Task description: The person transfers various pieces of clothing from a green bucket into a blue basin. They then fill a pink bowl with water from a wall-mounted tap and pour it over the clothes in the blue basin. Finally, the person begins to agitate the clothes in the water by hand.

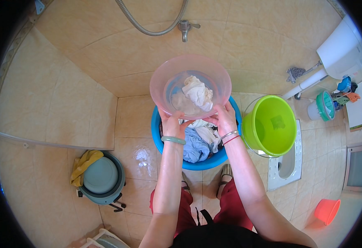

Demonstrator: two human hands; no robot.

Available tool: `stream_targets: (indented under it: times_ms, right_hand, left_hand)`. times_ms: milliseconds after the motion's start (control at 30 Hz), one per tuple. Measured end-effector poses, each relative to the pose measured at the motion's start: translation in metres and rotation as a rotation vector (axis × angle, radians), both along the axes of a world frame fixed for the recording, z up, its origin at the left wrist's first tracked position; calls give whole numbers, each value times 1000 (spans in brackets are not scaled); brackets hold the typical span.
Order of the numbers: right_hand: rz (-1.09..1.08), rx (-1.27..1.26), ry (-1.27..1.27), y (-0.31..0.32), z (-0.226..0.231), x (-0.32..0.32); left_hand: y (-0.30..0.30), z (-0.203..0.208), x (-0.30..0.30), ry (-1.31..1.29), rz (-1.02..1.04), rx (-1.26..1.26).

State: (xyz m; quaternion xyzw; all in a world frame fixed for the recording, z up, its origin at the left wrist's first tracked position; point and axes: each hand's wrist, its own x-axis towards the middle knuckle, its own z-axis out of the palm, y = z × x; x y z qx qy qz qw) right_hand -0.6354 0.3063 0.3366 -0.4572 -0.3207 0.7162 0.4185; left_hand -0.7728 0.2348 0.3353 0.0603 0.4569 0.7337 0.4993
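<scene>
Two hands grip one pink translucent basin, tilted toward us over a blue tub. Our left hand, with a green bangle at the wrist, is clamped on the basin's near rim at lower left; our right hand, wearing thin bracelets, is clamped on the near rim at lower right. Inside the basin we see a wad of white cloth lying against its right inner wall. The blue tub below holds blue and white laundry. A green bucket stands just beside the tub on the right, over a squat toilet. A grey-blue stool with a yellow cloth sits well apart at the left. A small orange bucket stands at lower right.
</scene>
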Motion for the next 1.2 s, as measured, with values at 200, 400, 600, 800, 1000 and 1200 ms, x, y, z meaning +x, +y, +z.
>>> stream_targets:
  times_ms: [200, 400, 600, 800, 1000, 1200]
  right_hand:
    - [6, -2, 17, -1, -2, -1]
    - [-35, -144, 147, 2, -6, -1]
    - [175, -244, 38, 2, 1, -2]
    - [248, -208, 254, 11, -27, 0]
    - [195, -194, 219, 18, -30, 0]
    - [165, -256, 296, 20, -37, 5]
  left_hand:
    - [0, 0, 0, 9, 26, -13]
    - [4, -12, -2, 32, 130, 8]
    - [2, -20, -2, -29, 125, 4]
    - [8, -12, -9, 214, 49, -245]
    - [52, -2, -39, 1727, 157, -254]
    - [117, -12, -30, 1675, -596, -484]
